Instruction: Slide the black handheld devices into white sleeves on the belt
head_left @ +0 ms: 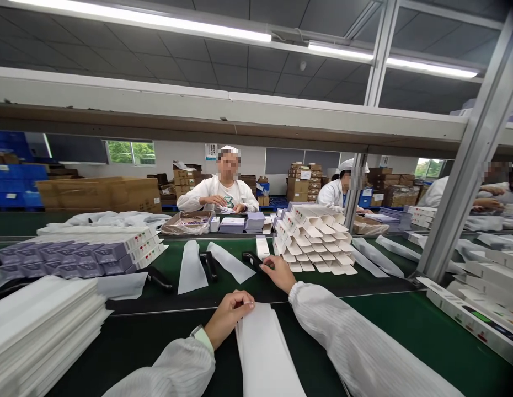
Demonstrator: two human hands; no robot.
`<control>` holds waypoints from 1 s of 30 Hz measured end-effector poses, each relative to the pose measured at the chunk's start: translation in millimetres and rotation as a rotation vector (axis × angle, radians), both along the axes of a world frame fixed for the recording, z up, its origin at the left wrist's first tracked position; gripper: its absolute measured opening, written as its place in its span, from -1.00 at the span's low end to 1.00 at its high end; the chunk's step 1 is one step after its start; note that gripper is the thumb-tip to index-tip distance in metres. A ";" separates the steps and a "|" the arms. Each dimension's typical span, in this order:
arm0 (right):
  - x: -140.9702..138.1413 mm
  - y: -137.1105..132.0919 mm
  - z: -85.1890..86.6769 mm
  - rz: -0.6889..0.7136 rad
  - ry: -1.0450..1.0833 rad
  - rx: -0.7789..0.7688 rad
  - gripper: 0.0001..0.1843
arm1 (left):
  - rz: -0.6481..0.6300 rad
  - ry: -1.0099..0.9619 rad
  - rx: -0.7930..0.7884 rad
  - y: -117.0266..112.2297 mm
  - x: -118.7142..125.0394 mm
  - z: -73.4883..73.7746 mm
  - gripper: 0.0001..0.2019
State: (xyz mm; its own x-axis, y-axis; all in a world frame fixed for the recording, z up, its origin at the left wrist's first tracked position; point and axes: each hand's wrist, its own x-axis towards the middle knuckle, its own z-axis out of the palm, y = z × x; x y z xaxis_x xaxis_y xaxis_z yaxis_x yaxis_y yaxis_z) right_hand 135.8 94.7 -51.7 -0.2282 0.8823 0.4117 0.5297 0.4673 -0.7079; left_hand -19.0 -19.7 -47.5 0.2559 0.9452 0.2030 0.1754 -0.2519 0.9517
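Note:
My left hand is closed, thumb and fingertips pinching the top end of a small pile of flat white sleeves right in front of me. My right hand reaches forward over the green belt. Its thumb and index finger close on the near end of a black curved device, whose kind I cannot make out. Left of it, another black device lies between two white sleeves, one of them a slanted sleeve. An upright white box stands just beyond my right fingers.
A tall stack of white sleeves stands at my left, with purple-and-white boxes behind it. Open-flapped boxes are piled ahead. A metal post rises at right beside flat cartons. A co-worker sits across the belt.

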 end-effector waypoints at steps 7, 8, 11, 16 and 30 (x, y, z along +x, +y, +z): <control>-23.4 39.4 -22.2 -0.053 0.167 -0.153 -0.56 | 0.002 0.057 0.032 5.0 0.5 -10.7 -0.78; -22.8 41.0 -22.3 -0.037 0.217 -0.186 -0.57 | 0.003 0.073 0.044 5.0 0.6 -10.5 -0.78; -17.0 39.2 -14.0 0.033 0.368 -0.276 -0.55 | 0.004 0.111 0.066 4.5 0.7 -9.3 -0.77; -5.4 12.7 15.6 0.403 0.728 -0.471 -0.32 | 0.018 0.128 0.077 3.3 -0.3 -7.1 -0.76; 17.8 -38.4 43.7 0.714 0.683 -0.728 -0.52 | 0.188 -0.149 0.128 8.0 18.9 38.3 -0.82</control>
State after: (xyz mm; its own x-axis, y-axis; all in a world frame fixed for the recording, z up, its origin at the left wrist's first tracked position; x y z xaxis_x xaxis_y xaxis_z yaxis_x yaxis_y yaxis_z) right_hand 153.7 56.3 -8.0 -0.6853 0.7214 0.0996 -0.2655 -0.1202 -0.9566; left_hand -0.1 -11.7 -9.2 0.0371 0.9376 0.3458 0.0909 -0.3478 0.9332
